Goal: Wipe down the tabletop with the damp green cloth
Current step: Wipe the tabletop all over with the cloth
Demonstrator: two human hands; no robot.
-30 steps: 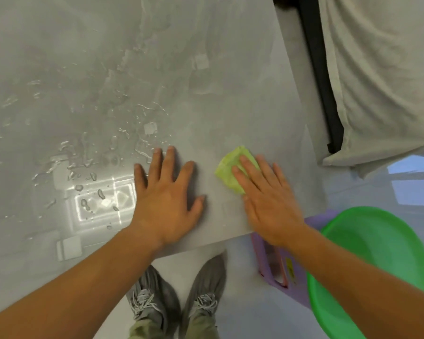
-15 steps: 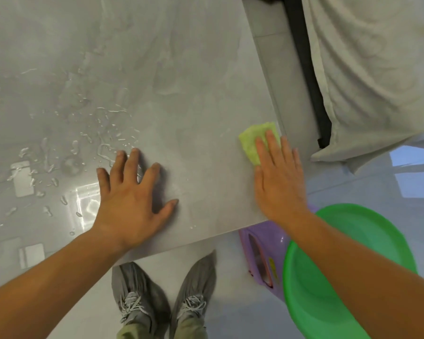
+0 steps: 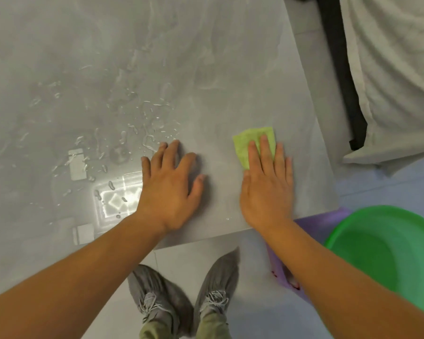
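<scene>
At the near edge of the counter (image 3: 230, 69), close to its near right corner, my right hand (image 3: 267, 189) lies flat with the fingers together and extended, pressing the green cloth (image 3: 249, 140) onto the surface; this grip is a flat-palm press, not a pinch. The cloth sits under and just beyond my fingertips, its exposed part toward the far side and slightly left of the hand. My left hand (image 3: 170, 189) lies beside it, palm down, fingers spread, holding nothing and acting as a brace. The controlling relation is this: the water droplets (image 3: 147, 133) lie to the left and farther in, just past the left fingertips, so the cloth is well right of the wet area. I judge the next stroke must carry the cloth leftward and away from the near edge.
</scene>
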